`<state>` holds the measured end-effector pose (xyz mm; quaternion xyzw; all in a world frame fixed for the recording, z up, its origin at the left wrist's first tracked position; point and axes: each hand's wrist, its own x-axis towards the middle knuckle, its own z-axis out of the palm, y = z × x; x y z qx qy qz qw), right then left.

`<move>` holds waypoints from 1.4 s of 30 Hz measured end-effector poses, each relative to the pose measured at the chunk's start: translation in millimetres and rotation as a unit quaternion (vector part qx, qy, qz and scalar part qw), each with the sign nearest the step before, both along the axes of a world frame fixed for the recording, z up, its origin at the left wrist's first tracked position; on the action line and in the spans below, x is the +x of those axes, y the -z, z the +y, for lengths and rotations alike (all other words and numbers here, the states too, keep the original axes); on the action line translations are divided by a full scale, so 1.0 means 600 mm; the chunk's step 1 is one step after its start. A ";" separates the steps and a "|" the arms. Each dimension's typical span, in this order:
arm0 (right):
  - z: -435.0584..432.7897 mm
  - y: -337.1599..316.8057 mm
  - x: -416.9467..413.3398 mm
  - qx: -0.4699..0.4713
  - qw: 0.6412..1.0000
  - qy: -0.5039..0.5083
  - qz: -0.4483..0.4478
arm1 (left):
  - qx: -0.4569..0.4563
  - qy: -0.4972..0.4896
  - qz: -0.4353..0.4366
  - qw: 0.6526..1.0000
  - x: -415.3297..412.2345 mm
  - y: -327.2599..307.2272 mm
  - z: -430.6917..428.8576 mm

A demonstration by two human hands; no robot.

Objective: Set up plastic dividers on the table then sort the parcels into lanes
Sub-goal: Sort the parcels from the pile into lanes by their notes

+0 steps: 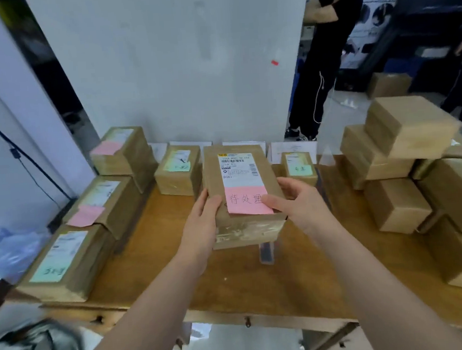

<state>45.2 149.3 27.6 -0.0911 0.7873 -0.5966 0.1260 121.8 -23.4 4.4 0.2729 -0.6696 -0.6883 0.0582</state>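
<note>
Over the middle of the wooden surface (232, 279), both hands have hold of a brown parcel (245, 230) by its near end, held flat with the label side up. The left hand (203, 224) is curled round the left edge with the thumb on top. The right hand (295, 200) wraps the right edge, thumb pressing on a handwritten pink note (247, 201) stuck just below a white shipping label (237, 168). Poking out right under the parcel's near end is a clear plastic divider (266, 250) standing on the wood. Just behind the parcel there's a small green-tagged box (178, 169) to the left and a smaller box (298, 166) to the right. A left row of parcels (104, 201) with pink and green notes runs down that edge, and a right pile of boxes (405, 161), plain brown, is stacked a few high. Someone in black clothes (323, 57) stands in the background past the wall.
</note>
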 end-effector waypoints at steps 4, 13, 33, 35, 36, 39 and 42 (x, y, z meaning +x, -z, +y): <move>-0.143 -0.004 0.013 -0.009 1.000 -0.025 -0.006 | -0.049 0.010 -0.024 0.998 0.014 -0.001 -0.146; -0.395 0.013 0.020 0.010 0.995 -0.095 -0.035 | -0.020 -0.078 -0.074 0.994 0.058 0.020 -0.392; -0.699 0.088 -0.032 0.095 0.989 -0.108 -0.035 | -0.096 -0.084 -0.112 0.985 -0.004 0.084 -0.679; -0.721 0.093 -0.028 0.098 0.991 -0.080 -0.046 | -0.112 -0.058 -0.114 0.985 -0.015 0.089 -0.704; -0.731 0.096 -0.026 0.098 0.992 -0.066 -0.053 | -0.112 -0.044 -0.113 0.986 -0.019 0.092 -0.715; -0.757 0.104 -0.017 0.096 0.993 -0.024 -0.065 | -0.114 -0.011 -0.111 0.987 -0.031 0.103 -0.746; -0.776 0.110 -0.010 0.108 0.992 0.007 -0.071 | -0.110 0.022 -0.110 0.988 -0.038 0.114 -0.768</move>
